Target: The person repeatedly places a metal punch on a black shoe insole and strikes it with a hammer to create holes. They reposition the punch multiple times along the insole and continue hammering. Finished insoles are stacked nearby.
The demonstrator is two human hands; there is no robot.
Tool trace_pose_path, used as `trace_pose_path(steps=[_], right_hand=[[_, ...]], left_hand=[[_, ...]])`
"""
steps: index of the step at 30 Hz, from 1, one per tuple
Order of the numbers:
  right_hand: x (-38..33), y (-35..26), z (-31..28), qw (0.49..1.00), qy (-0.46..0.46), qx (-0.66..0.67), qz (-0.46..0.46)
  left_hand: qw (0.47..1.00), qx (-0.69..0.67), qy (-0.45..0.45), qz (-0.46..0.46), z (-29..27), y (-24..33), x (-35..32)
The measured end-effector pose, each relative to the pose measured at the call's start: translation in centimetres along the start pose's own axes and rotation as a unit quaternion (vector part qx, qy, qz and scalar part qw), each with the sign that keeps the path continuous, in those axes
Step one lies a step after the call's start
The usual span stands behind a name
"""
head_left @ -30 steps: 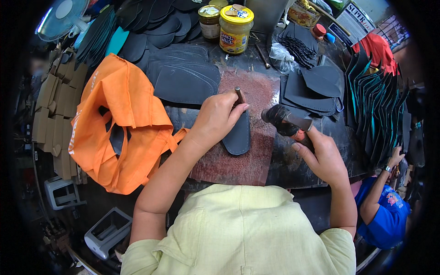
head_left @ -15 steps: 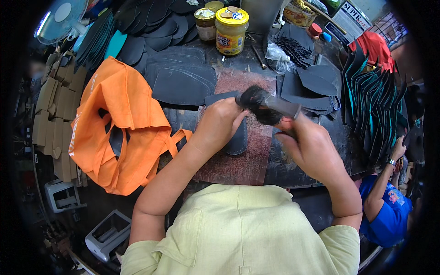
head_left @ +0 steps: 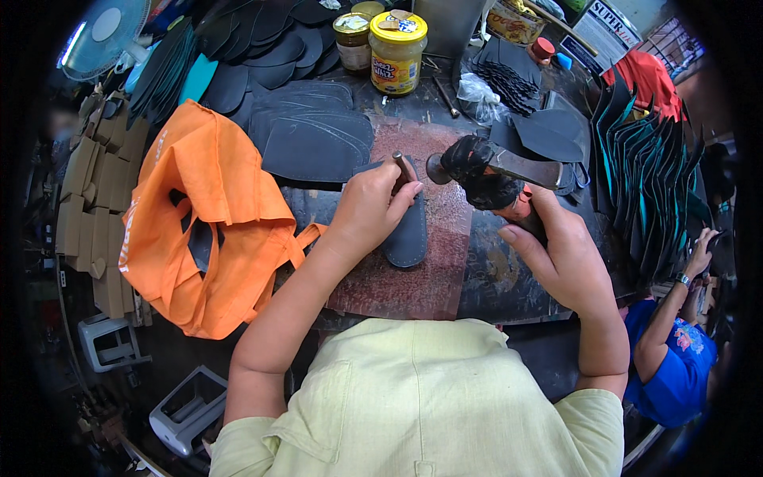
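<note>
My left hand (head_left: pixel 368 205) is closed around a thin metal punch (head_left: pixel 403 165), whose top stands out above the fingers. Its lower end is hidden behind the hand. Under that hand lies a dark sole-shaped piece (head_left: pixel 407 242) with a row of small marks along its edge. The piece rests on a worn reddish board (head_left: pixel 442 266). My right hand (head_left: pixel 563 253) grips a hammer (head_left: pixel 528 168) wrapped in black around its head. The hammer's round face is to the right of the punch's top, with a gap between them.
Dark cut pieces (head_left: pixel 314 143) lie behind my left hand. An orange cloth bag (head_left: pixel 230 171) covers the left side. Jars (head_left: pixel 397 60) stand at the back. Standing dark sheets (head_left: pixel 648 183) line the right, where a person in blue (head_left: pixel 675 358) works.
The hammer has drawn back to the right, away from the punch, whose top now shows clearly. My left hand stays nearly in place.
</note>
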State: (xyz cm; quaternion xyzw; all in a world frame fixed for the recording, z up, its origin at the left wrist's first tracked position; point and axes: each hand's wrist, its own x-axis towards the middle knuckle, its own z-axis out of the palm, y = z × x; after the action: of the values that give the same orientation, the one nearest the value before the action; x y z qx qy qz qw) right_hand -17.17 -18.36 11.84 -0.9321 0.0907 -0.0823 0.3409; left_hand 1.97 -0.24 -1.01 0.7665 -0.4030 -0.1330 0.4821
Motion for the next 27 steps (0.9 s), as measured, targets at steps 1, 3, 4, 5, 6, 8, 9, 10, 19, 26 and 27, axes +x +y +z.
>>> trace_pose_path(steps=[1, 3, 4, 5, 6, 8, 9, 10, 19, 26, 27], right_hand=[[-0.1, -0.1, -0.1, 1.0, -0.011, -0.002, 0.006], [-0.2, -0.3, -0.4, 1.0, -0.009, -0.012, -0.013], [-0.2, -0.5, -0.6, 1.0, -0.016, -0.008, -0.007], [-0.3, -0.7, -1.0, 1.0, -0.015, -0.007, -0.012], [-0.3, -0.8, -1.3, 0.999, -0.022, -0.02, -0.031], [-0.3, -0.9, -1.8, 0.995, -0.006, -0.021, -0.096], [-0.4, -0.9, -1.5, 0.992, 0.025, -0.017, -0.122], [-0.4, -0.7, -1.6, 0.989, 0.041, 0.036, -0.139], [-0.3, 0.9, 1.4, 0.997, -0.046, -0.051, -0.043], [0.2, -1.9, -1.4, 0.998, -0.01, -0.016, -0.06], [0.0, -1.9, -1.7, 0.997, 0.002, -0.005, -0.072]], left_hand=[[1.0, 0.008, 0.005, 0.02, 0.0, 0.0, 0.0], [0.998, 0.033, 0.008, 0.055, -0.1, 0.0, 0.0], [0.996, 0.05, 0.007, 0.07, -0.2, 0.2, 0.0], [0.994, 0.064, 0.008, 0.088, -0.2, 0.3, 0.0], [0.994, 0.071, 0.008, 0.087, -0.2, 0.5, 0.0], [0.992, 0.082, 0.016, 0.094, -0.2, 0.8, -0.1], [0.992, 0.086, 0.013, 0.091, -0.2, 0.9, -0.2], [0.992, 0.09, 0.013, 0.093, -0.1, 1.0, -0.2], [0.986, 0.096, 0.026, 0.133, 0.4, 1.3, -0.7], [0.989, 0.126, 0.007, 0.072, -0.1, 1.9, -1.0], [0.989, 0.125, 0.012, 0.074, -0.1, 1.9, -1.0]])
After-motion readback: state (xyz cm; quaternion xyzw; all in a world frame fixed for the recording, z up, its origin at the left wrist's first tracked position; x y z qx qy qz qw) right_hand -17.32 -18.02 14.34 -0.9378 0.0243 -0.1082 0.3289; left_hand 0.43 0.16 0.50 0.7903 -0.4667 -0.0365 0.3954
